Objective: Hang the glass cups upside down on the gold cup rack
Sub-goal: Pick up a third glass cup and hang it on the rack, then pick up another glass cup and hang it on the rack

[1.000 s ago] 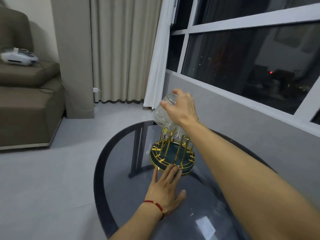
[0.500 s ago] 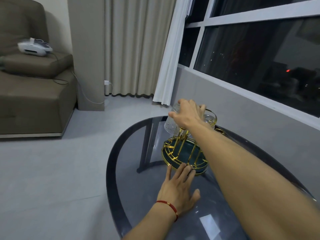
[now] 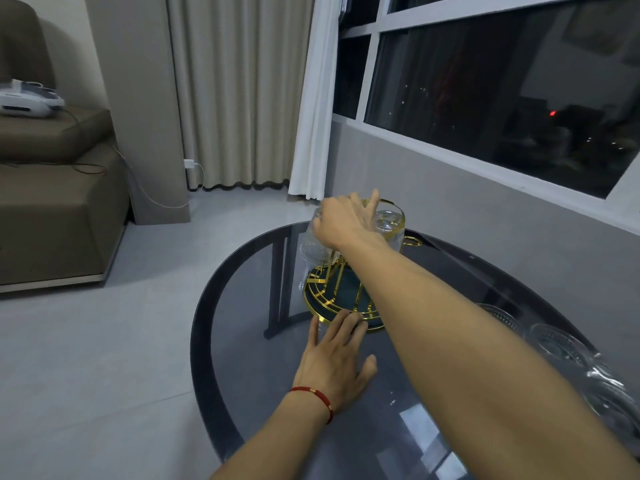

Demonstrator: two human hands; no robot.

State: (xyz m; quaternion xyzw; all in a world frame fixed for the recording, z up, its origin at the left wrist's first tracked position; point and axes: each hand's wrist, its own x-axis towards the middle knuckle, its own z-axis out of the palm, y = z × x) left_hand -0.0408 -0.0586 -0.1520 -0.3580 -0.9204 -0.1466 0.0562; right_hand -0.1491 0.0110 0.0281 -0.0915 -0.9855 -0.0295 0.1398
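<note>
The gold cup rack point(image 3: 323, 301) with a dark green base stands on the round dark glass table point(image 3: 242, 341). A glass cup point(image 3: 390, 224) hangs upside down on its far side. My right hand point(image 3: 346, 221) lies over the base of a second upside-down glass cup point(image 3: 311, 252), which sits on a peg on the rack's left side. The hand still holds this cup, with the index finger lifted. My left hand point(image 3: 334, 362) lies flat on the table, with its fingertips touching the rack's front rim. My right forearm hides the rack's right half.
Several more glass cups point(image 3: 561, 344) stand near the table's right edge. A grey wall and dark window run along the right. A brown sofa point(image 3: 52, 202) with a white device is at the left, and curtains hang behind.
My right hand has lowered the upside-down cup from above the rack onto a left peg. The view has shifted, so cups at the table's right edge now show. My left hand stays flat.
</note>
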